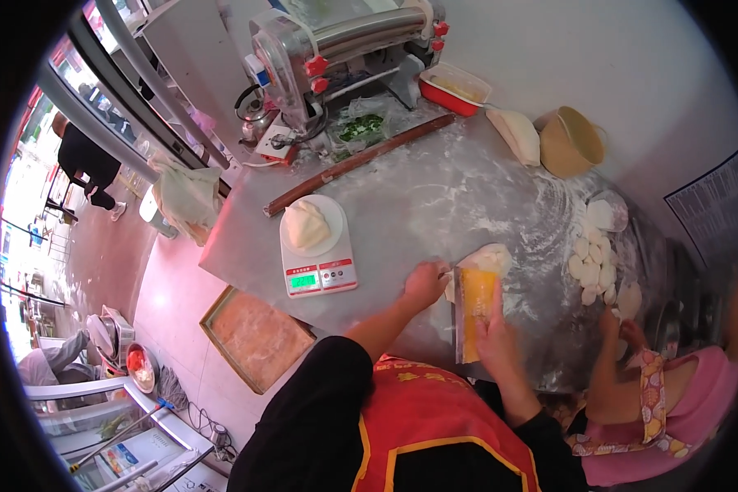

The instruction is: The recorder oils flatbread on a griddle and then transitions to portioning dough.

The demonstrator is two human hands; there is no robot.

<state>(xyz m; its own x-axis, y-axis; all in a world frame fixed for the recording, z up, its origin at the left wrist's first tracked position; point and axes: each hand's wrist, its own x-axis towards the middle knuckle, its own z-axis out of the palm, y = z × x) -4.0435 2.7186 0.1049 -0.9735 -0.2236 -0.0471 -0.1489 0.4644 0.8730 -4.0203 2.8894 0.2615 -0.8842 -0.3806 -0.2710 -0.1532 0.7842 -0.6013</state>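
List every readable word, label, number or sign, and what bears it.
White digital kitchen scale: digits on green display, panel lettering; too small to quote.
Red cloth apron with yellow trim: yellow lettering, too foreshortened to read.
Yellow flat rectangular tool: faint marks, too blurred.
Bluish rectangular wall sheet: rows of print, too small.

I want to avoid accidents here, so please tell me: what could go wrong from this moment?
The left hand is near the flat yellow tool held in the right hand; the left hand might get pinched.

The scale, bearing dough, stands near the edge of the table; a bump could knock it off.
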